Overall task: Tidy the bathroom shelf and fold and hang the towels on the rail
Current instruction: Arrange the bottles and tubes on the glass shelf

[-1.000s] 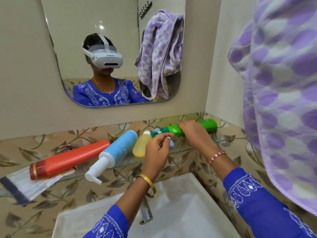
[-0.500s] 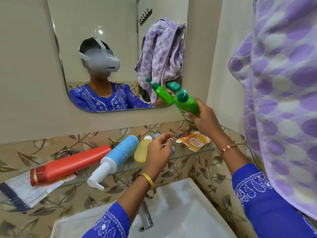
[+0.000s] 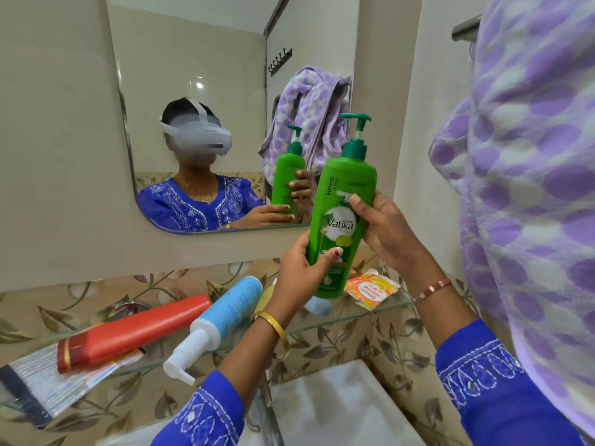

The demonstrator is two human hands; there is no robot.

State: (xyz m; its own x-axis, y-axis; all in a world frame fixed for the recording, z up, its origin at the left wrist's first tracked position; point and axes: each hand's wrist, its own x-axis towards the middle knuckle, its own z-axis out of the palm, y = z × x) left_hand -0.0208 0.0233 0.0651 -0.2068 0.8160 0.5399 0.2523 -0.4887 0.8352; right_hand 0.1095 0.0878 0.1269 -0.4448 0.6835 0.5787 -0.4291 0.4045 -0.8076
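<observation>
Since the earlier frame the green bottle (image 3: 343,220) has gone from tilted to upright, raised clear of the glass shelf (image 3: 380,309), and the left hand (image 3: 301,272) has come off the shelf to join it. Left hand grips the bottle's lower half, thumb across the front label. Right hand (image 3: 383,226) wraps the middle from 3 o'clock, fingertips on the label. Both hold it firmly; the pump points toward 12.

Hidden or unclear:
- Left wrist covers most of a yellow bottle (image 3: 265,292); only a sliver shows.
- A small pale item below the green bottle's base is too blocked to identify.
- Towel (image 3: 531,162) fills the 3 o'clock side, cut off by the frame; just the rail end (image 3: 463,27) shows at 1 o'clock.
- Plastic packet (image 3: 42,384) at 8 o'clock runs off the frame's left edge.

Edges and room:
- Red tube (image 3: 135,331) and blue pump bottle (image 3: 222,320) lie flat on the shelf at 8–9 o'clock; the blue bottle's nozzle overhangs the front edge.
- Orange sachet (image 3: 373,289) lies on the shelf's right end, just beside the bottle's base.
- Sink (image 3: 338,407) sits below at 6 o'clock.
</observation>
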